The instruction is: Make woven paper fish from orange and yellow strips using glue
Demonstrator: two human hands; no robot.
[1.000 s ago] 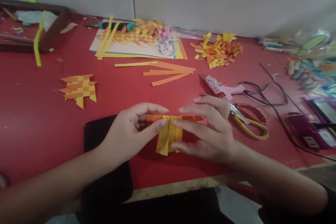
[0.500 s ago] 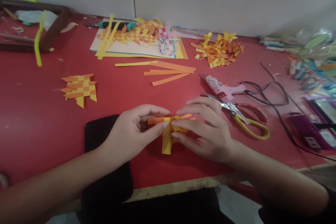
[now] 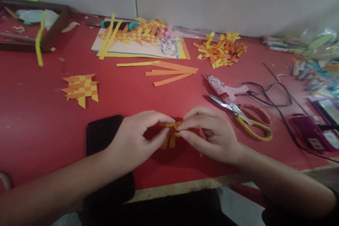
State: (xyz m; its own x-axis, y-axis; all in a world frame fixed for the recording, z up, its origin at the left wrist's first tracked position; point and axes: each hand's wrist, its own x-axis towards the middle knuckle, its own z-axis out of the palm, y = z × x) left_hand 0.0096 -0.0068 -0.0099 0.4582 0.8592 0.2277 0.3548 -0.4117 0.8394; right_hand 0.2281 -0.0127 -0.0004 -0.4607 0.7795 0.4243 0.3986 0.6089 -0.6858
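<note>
Between my two hands is a small weave of yellow and orange paper strips (image 3: 172, 140), its ends pointing down and out to the side. My left hand (image 3: 141, 134) pinches its left part between thumb and fingers. Thumb and forefinger of my right hand (image 3: 212, 134) are closed on a strip at its right part. Fingers cover much of the weave, so its pattern is hidden. To the left lie finished-looking woven paper fish (image 3: 82, 88) in yellow and orange checks. Loose paper strips (image 3: 172, 72) lie beyond my hands.
Scissors (image 3: 251, 127) and a pink glue gun (image 3: 225, 90) with a black cord lie to the right. A black phone-like slab (image 3: 102, 134) is under my left forearm. Paper scraps (image 3: 222, 51) are heaped at the back, beside sheets (image 3: 127, 51) bearing more woven pieces.
The paper weave has turned between my hands; the broad yellow strip that hung toward me no longer shows that way. My right fingers have drawn together into a pinch.
</note>
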